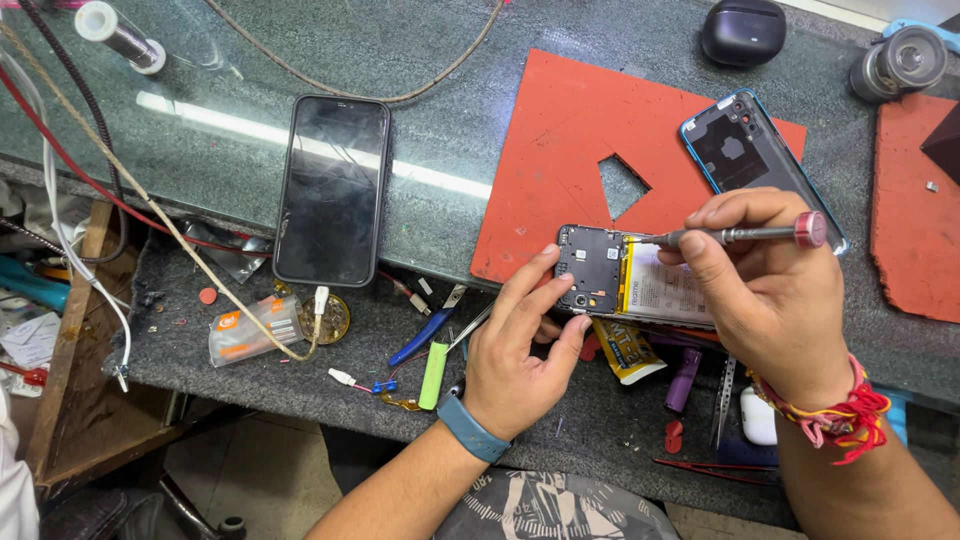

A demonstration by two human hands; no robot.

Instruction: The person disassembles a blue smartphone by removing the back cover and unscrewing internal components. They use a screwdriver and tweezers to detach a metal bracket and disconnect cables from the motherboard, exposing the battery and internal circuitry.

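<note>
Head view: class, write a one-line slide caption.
Left hand steadies an opened phone while the right hand applies a screwdriver on an orange mat.

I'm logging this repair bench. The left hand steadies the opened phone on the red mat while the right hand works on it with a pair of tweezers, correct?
Not quite. The right hand holds a slim screwdriver with a red cap, not tweezers; its tip meets the opened phone. The head view shows this. The left hand does steady the phone at the edge of the red mat.
</note>
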